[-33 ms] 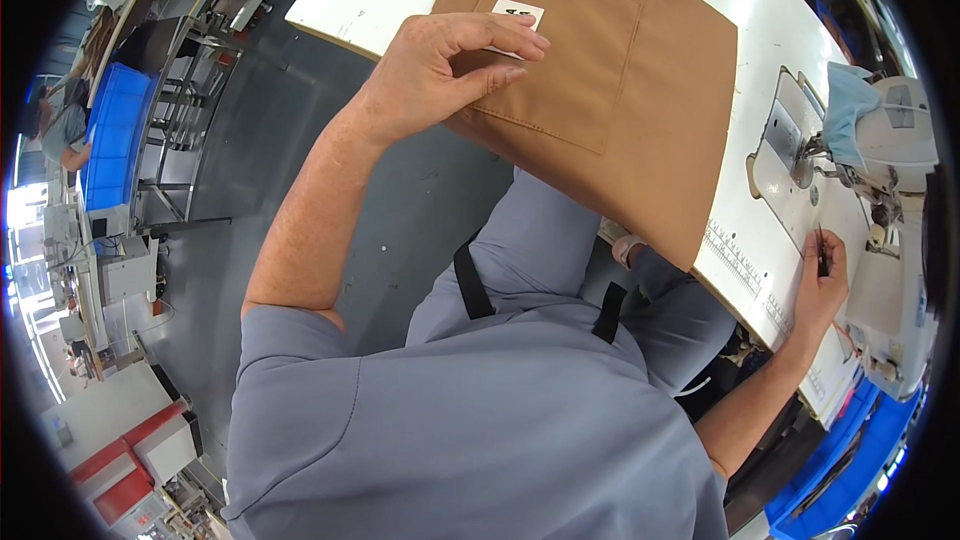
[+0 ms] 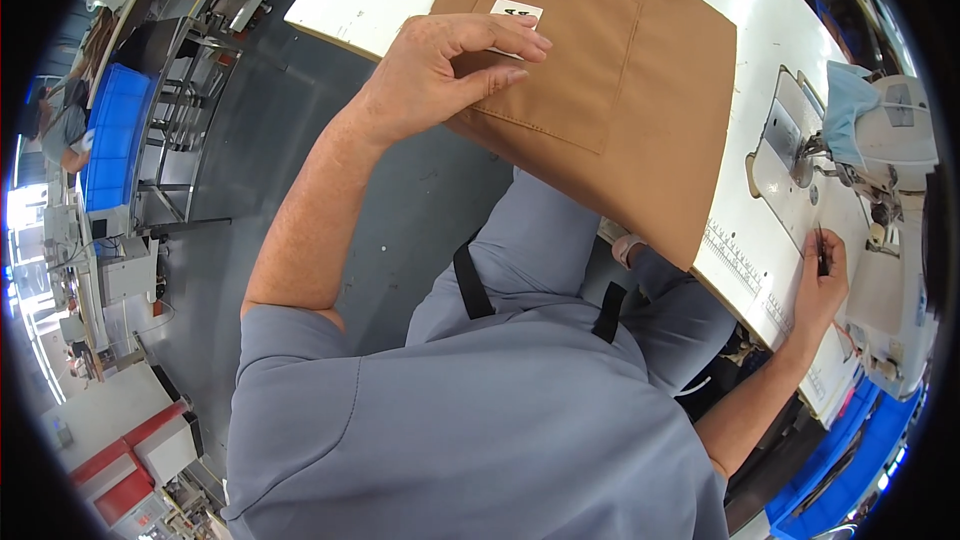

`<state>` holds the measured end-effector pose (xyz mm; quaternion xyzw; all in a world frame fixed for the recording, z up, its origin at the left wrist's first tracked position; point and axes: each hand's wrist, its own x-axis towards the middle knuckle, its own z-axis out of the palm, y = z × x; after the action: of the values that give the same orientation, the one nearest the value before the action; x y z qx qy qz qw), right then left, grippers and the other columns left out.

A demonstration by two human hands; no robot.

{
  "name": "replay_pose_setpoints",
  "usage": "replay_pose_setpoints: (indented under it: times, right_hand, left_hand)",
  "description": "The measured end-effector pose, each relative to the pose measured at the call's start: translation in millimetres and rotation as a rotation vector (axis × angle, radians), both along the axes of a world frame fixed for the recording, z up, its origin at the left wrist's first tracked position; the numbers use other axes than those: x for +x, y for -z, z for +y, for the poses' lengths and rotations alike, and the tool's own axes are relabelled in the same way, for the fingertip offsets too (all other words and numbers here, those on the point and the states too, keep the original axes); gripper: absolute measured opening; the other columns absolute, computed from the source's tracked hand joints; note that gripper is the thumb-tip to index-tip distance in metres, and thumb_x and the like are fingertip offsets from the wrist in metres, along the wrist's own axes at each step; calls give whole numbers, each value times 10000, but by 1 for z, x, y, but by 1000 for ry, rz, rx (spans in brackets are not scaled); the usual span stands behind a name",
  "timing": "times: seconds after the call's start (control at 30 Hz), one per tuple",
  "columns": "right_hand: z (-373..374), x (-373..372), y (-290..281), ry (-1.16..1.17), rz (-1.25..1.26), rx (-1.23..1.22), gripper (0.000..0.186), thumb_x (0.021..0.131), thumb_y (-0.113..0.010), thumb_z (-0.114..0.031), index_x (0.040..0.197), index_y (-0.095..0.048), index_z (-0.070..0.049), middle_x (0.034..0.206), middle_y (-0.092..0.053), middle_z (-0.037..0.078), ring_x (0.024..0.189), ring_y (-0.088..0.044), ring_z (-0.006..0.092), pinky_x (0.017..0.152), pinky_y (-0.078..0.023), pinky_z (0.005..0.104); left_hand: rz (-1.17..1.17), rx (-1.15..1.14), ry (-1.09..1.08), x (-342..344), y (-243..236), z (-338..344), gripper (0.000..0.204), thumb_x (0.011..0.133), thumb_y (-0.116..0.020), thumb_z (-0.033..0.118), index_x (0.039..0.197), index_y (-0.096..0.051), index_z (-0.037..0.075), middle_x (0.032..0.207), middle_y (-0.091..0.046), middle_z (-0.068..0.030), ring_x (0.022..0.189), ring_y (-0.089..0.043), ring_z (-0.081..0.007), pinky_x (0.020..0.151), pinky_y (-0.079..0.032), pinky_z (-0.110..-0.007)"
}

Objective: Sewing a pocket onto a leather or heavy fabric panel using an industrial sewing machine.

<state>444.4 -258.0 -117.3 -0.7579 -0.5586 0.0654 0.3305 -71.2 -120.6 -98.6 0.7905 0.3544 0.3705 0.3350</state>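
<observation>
A brown fabric panel (image 2: 670, 110) with a stitched square pocket (image 2: 585, 90) lies on the white table and hangs over its front edge. My left hand (image 2: 440, 70) is over the panel's left part, thumb apart from the loosely bent fingers, with nothing visible between them. Partly behind those fingers is a small white label (image 2: 517, 8) with dark print. At the right, my right hand (image 2: 822, 285) rests by the sewing machine (image 2: 890, 140). Its fingers are closed on a small dark pointed tool (image 2: 823, 258), whose exact kind I cannot make out.
A light blue face mask (image 2: 848, 110) hangs on the machine head. Ruler markings (image 2: 735, 258) run along the white table (image 2: 350, 0). Blue bins (image 2: 835, 460) stand low at the right, and another blue bin (image 2: 115, 140) is far left near a person (image 2: 65, 120).
</observation>
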Motion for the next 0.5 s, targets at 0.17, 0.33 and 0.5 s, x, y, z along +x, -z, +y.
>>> replay_pose_setpoints:
  times: [0.17,0.33,0.5]
  right_hand:
    - [-1,3,2,4,34,19,195,1008,-694,-102,1141,-663,37,1021,-686,38,929,-603,95,866,-487,239]
    - [-1,4,2,-28,16,40,204,995,-702,-100,1144,-672,36,981,-689,45,900,-607,105,852,-490,247]
    - [-2,-12,-5,14,-21,32,215,971,-732,-131,1121,-692,17,920,-694,44,866,-613,103,821,-498,250]
  left_hand:
    - [206,88,89,17,6,-2,287,940,-734,130,1224,-752,96,1340,-711,-42,1434,-519,-278,1225,-361,-495]
    - [429,181,43,38,10,-12,468,985,-672,374,1395,-666,148,1523,-585,-10,1532,-380,-282,1282,-154,-581]
    - [516,269,-83,62,11,-31,632,951,-699,459,1481,-581,134,1583,-516,-54,1534,-369,-311,1270,-165,-599]
